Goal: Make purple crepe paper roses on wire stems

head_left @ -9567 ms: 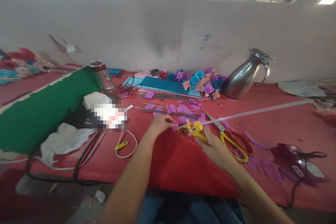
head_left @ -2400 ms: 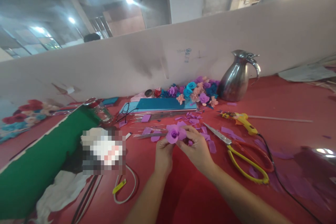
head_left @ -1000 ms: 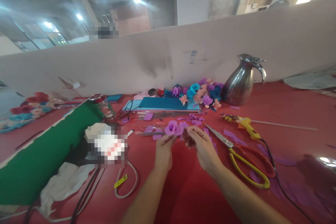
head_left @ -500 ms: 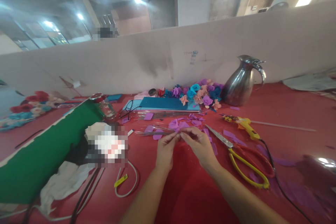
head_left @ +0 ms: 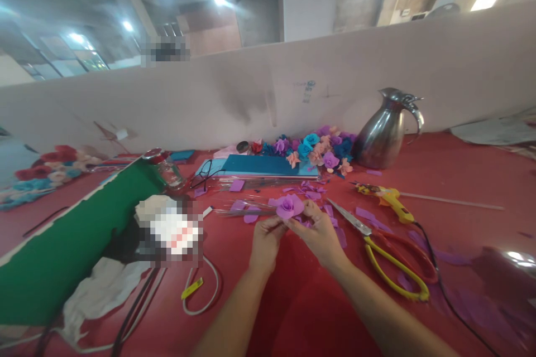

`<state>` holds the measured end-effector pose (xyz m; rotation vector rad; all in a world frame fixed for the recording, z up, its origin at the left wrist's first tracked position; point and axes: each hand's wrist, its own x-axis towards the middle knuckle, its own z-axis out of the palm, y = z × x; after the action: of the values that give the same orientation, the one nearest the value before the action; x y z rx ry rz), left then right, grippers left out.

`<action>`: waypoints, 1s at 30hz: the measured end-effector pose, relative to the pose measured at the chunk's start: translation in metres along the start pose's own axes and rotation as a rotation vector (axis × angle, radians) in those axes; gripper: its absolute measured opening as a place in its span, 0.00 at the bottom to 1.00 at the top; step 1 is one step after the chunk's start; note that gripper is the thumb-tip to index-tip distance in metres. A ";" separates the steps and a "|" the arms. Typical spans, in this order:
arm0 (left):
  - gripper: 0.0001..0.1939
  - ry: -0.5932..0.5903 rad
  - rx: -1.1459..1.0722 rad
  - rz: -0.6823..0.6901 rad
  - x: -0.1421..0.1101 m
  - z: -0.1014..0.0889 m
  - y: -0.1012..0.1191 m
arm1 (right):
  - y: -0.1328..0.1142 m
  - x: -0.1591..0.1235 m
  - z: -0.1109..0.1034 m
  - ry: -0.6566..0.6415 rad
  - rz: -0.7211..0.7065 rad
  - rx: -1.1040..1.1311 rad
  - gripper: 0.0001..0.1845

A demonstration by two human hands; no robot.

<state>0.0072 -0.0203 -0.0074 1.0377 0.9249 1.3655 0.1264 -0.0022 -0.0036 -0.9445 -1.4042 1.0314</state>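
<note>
So the purple flower point(head_left: 290, 206) is held up over the red table point(head_left: 297, 301), front and center, bloom facing the person. The left hand point(head_left: 267, 239) has its fingers pinched together right under the flower, and the right hand point(head_left: 321, 233) has thumb and fingers closed on its right edge. Can't really see the stem from here, the fingers cover it.

Just behind the hands there's a bunch of thin wires point(head_left: 243, 209) lying flat with purple scraps point(head_left: 252, 215) around them. Right of the right hand, some scissors point(head_left: 368, 232) with one yellow and one red handle, blades together. A yellow glue gun point(head_left: 392, 201) sits past those on its side, with a long clear stick poking out the back.

Further back: dark blue sheets point(head_left: 257, 164), a heap of blue, peach and purple flowers point(head_left: 318, 148), then a shiny metal jug point(head_left: 382, 134) right beside the heap.
</note>
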 end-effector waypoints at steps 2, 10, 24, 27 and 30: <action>0.13 -0.015 0.002 0.008 0.000 0.000 -0.001 | -0.002 0.000 0.001 0.003 -0.007 0.023 0.07; 0.09 -0.016 0.008 0.059 0.001 -0.005 -0.011 | -0.007 -0.002 0.002 0.003 -0.113 0.030 0.08; 0.05 0.048 0.015 0.134 0.002 -0.008 -0.015 | -0.009 -0.006 0.001 -0.032 -0.174 0.033 0.05; 0.06 0.064 0.013 0.148 0.001 -0.008 -0.016 | -0.010 -0.006 0.001 -0.048 -0.181 0.013 0.04; 0.06 0.078 -0.015 0.144 0.001 -0.008 -0.016 | -0.013 -0.007 0.001 -0.051 -0.184 -0.013 0.03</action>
<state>0.0042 -0.0182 -0.0251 1.0624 0.9091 1.5393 0.1261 -0.0124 0.0062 -0.7863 -1.5120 0.9145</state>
